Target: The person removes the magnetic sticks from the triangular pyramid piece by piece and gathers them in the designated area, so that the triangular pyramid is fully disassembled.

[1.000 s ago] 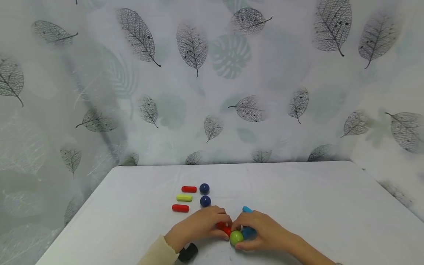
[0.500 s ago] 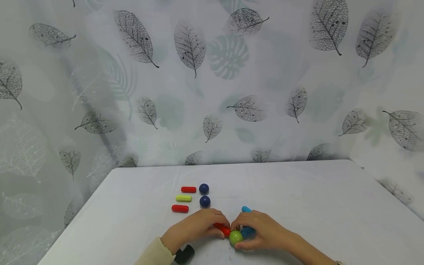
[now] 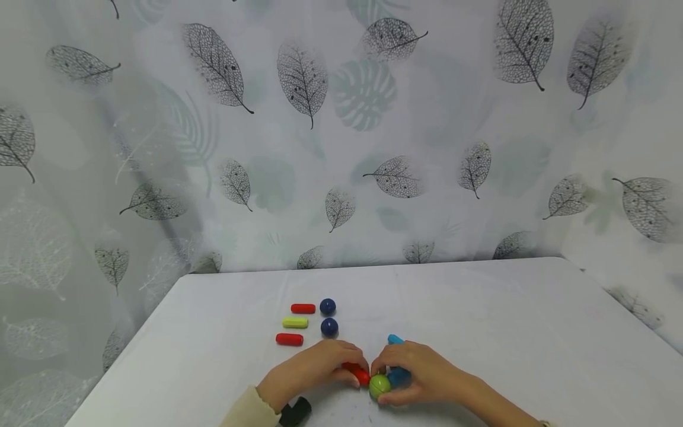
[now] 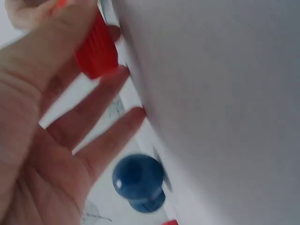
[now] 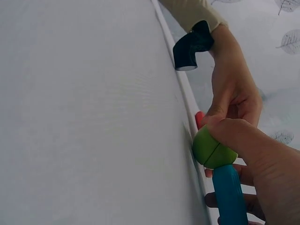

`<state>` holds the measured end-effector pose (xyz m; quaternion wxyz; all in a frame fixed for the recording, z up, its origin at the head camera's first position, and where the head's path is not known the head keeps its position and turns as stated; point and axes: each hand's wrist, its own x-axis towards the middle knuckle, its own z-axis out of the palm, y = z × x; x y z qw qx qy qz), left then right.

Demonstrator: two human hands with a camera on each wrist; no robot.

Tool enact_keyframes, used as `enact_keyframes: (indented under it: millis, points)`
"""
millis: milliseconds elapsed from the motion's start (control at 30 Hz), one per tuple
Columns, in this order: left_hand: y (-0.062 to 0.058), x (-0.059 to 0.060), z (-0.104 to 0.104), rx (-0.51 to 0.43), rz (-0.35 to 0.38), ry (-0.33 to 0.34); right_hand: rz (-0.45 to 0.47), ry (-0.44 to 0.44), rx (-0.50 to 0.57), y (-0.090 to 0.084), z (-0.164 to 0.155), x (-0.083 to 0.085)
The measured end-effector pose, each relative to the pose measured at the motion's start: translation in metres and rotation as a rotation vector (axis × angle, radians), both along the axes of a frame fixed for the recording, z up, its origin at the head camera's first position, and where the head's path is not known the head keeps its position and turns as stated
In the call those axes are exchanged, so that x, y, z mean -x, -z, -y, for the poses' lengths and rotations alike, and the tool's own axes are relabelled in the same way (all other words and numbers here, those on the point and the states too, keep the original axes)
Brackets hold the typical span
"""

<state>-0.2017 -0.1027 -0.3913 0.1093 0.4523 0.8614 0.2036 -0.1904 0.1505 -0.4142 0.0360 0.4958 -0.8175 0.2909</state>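
Near the table's front edge my left hand [image 3: 349, 369] pinches a red rod [image 3: 358, 373], seen close up as a ribbed red rod [image 4: 96, 49] between thumb and fingers. My right hand [image 3: 385, 379] grips a green ball [image 3: 379, 386] whose other side meets a blue rod [image 3: 398, 376]. In the right wrist view the green ball [image 5: 213, 147] sits on the end of the blue rod [image 5: 229, 192], with the tip of the red rod [image 5: 199, 119] just beyond it. The red rod's end lies right beside the green ball; actual contact is hidden by fingers.
Loose pieces lie on the white table [image 3: 507, 320] behind my left hand: two red rods [image 3: 303, 308] [image 3: 289, 339], a yellow-green rod [image 3: 295, 322] and two dark blue balls [image 3: 328, 306] [image 3: 329, 327]. A leaf-patterned curtain closes off the back and sides.
Both hands and all pieces keep their places; only the head view has tilted slightly.
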Motion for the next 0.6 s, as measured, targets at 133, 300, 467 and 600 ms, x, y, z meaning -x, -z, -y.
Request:
enact_keyframes:
  millis: [133, 300, 467, 600]
  points:
    - [-0.003, -0.002, 0.004, -0.006, 0.052, -0.033, -0.004, 0.029, -0.003, 0.0, -0.003, 0.002]
    - [-0.005, -0.006, 0.009, 0.014, 0.078, -0.083, 0.013, 0.032, 0.001, -0.001, -0.006, 0.004]
    - [-0.005, -0.009, 0.021, 0.04, 0.077, -0.134, 0.007, 0.017, 0.001, 0.0, -0.005, 0.005]
    - [-0.006, -0.013, 0.034, 0.019, 0.075, -0.175, -0.004, 0.02, -0.007, 0.0, -0.005, 0.006]
